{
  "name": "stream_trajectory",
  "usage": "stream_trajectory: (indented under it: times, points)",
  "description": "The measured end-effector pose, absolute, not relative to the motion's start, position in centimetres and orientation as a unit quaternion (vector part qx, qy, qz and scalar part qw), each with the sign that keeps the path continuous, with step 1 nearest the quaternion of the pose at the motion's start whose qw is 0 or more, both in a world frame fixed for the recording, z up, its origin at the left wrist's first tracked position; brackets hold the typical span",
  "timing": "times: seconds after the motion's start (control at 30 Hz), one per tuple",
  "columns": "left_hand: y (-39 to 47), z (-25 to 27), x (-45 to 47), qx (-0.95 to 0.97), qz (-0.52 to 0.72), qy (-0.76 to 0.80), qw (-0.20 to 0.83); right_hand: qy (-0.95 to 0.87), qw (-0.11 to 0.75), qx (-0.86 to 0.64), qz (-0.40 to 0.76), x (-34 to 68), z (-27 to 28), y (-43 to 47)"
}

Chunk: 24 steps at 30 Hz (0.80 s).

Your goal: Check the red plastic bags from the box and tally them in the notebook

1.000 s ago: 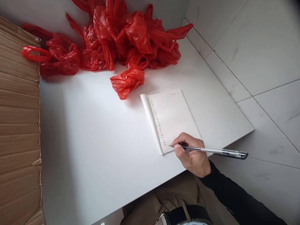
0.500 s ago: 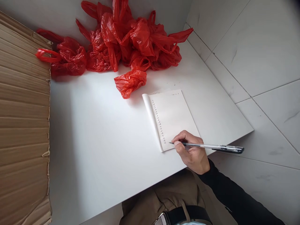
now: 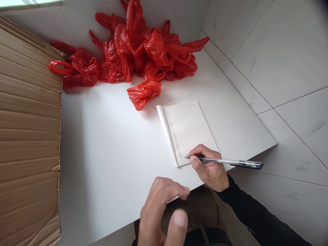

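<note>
A clear-barrelled pen [image 3: 230, 162] with a dark cap on its rear end is pinched in my right hand [image 3: 208, 167]. Its tip is at the lower left of a notepad page [image 3: 189, 130], by a column of small handwritten marks along the page's left side. The notepad's cover or earlier pages are rolled back along the left edge. My left hand [image 3: 164, 212] is raised near the table's front edge, below the notepad, with thumb and fingers apart and nothing between them. It touches neither the notepad nor the pen.
Crumpled red plastic bags [image 3: 156, 48] are heaped at the back of the white table [image 3: 115, 153], against the wall. One small red bag [image 3: 143, 94] lies in front of the heap. A corrugated cardboard piece [image 3: 30, 143] stands along the left. Tiled floor [image 3: 294, 112] lies right.
My left hand has come into view from below, open. The right hand keeps its hold on the pen at nearly the same spot. The view has shifted slightly.
</note>
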<state>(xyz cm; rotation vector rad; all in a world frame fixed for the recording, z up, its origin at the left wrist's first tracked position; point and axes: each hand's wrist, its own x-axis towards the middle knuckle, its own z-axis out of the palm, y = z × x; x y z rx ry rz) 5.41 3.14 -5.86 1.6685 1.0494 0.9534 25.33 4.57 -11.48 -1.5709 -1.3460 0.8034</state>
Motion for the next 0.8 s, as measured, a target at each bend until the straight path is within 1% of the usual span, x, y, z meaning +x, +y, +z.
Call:
stream_trajectory:
  times: [0.17,0.27,0.37,0.8]
  points:
    - [3.0,-10.6,6.1,0.791,0.348,0.407,0.297,-0.552,0.435,-0.627,0.335,25.2,-11.1,4.5]
    - [2.8,-12.1,6.2,0.813,0.338,0.400,0.253,-0.561,0.430,-0.621,0.338,25.2,-11.1,4.6]
    - [2.8,-12.1,6.7,0.808,0.350,0.410,0.239,-0.570,0.428,-0.618,0.332,25.1,-11.3,4.7]
    - [3.1,-11.9,7.1,0.801,0.356,0.419,0.236,-0.579,0.413,-0.633,0.305,24.9,-11.5,4.9]
